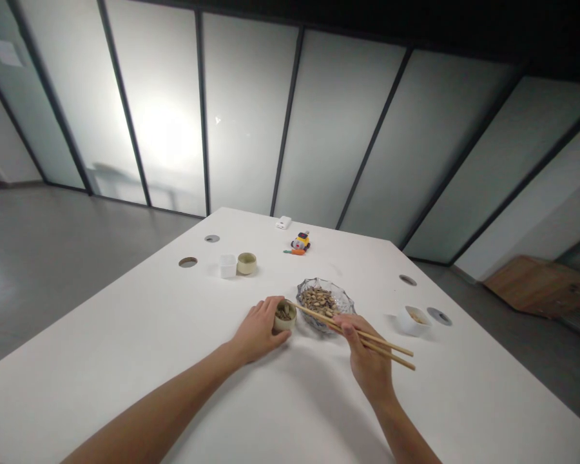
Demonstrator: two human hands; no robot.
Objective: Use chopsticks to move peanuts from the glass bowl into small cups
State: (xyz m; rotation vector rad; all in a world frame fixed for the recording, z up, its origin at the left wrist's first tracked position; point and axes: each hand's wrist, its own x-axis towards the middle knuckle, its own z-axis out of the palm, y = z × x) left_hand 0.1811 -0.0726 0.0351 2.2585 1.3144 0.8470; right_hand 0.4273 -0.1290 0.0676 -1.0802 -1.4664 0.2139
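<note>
My left hand (260, 330) is wrapped round the left side of a small pale green cup (286, 326), which stands on the table with some seeds inside. Between the fingers of my right hand (367, 354) is a pair of wooden chopsticks (386, 348). Their tips reach left over the glass bowl to the rim of the cup; whether they pinch a seed is too small to tell. The clear glass bowl (344, 301), with a scalloped edge, holds a heap of striped seeds (319, 300) and sits just right of the cup, partly hidden by my right hand.
On the white table (140, 348), a white square dish (228, 266) and another pale green cup (247, 263) stand at the back left. A toy truck (301, 241), an orange-handled tool (297, 252) and a white box (283, 222) lie further back. To the right is a white bowl (412, 325) with pale contents.
</note>
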